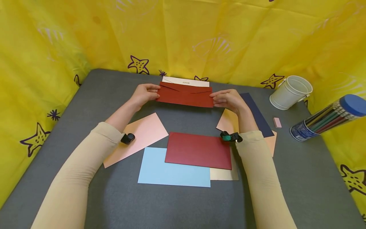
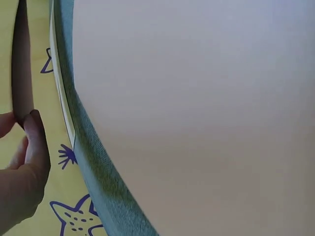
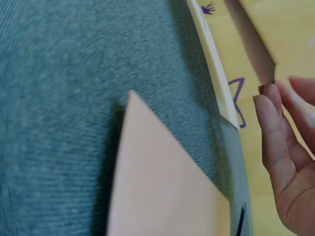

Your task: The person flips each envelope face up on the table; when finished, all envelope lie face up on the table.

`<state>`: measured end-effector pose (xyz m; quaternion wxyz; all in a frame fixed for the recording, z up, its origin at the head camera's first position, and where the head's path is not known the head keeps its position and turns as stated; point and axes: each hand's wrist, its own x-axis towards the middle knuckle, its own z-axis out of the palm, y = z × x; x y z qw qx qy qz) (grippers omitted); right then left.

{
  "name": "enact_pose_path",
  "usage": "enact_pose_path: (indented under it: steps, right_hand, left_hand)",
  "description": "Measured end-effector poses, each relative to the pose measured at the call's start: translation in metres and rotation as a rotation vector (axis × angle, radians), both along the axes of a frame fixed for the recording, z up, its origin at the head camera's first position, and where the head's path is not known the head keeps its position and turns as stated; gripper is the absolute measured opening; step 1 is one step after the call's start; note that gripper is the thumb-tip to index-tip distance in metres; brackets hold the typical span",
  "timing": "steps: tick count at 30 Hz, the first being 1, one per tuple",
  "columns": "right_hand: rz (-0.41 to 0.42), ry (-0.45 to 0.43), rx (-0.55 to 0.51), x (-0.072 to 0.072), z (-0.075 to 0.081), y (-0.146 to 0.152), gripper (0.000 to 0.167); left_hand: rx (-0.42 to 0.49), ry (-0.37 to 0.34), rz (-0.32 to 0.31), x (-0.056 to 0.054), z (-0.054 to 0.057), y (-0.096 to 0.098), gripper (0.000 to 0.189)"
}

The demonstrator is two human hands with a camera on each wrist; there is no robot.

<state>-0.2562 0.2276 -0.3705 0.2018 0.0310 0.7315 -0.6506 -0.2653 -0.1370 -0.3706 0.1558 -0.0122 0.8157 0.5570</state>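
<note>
Both hands hold a rust-red envelope (image 1: 185,96) near the far edge of the table, its flap creases facing the head camera. My left hand (image 1: 144,94) pinches its left end between thumb and fingers. At the other end, my right hand (image 1: 229,99) pinches the right edge. Behind it a white envelope (image 1: 186,81) with small print lies partly covered. In the wrist views the red envelope (image 2: 22,73) is seen edge-on, raised off the table. Below the left forearm lies a pink envelope (image 1: 143,136).
Nearer on the grey table (image 1: 123,200), a dark red envelope (image 1: 198,151) overlaps a light blue one (image 1: 174,173) and a beige one (image 1: 224,174). By the right arm are a navy envelope (image 1: 258,116) and peach ones (image 1: 228,121). Further right: white bucket (image 1: 290,92), eraser (image 1: 277,122), pencil tub (image 1: 304,131).
</note>
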Motion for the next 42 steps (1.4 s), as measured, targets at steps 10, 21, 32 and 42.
enact_pose_path:
  steps: [10,21,32,42]
  right_hand:
    - [-0.029,0.0,0.089,-0.001,-0.007,-0.006,0.043]
    - [-0.111,-0.012,0.186,-0.008,-0.008,-0.02,0.056]
    - [-0.09,0.006,0.223,-0.008,-0.014,-0.031,0.053]
    - [-0.119,-0.066,0.226,-0.01,-0.011,-0.035,0.053]
  left_hand:
    - [-0.09,0.01,0.075,0.0,-0.007,0.009,0.053]
    - [-0.14,-0.052,0.043,-0.005,-0.002,0.012,0.052]
    - [-0.192,-0.071,0.007,-0.006,-0.002,0.008,0.053]
    - [-0.204,-0.046,-0.046,-0.005,0.002,0.004,0.055]
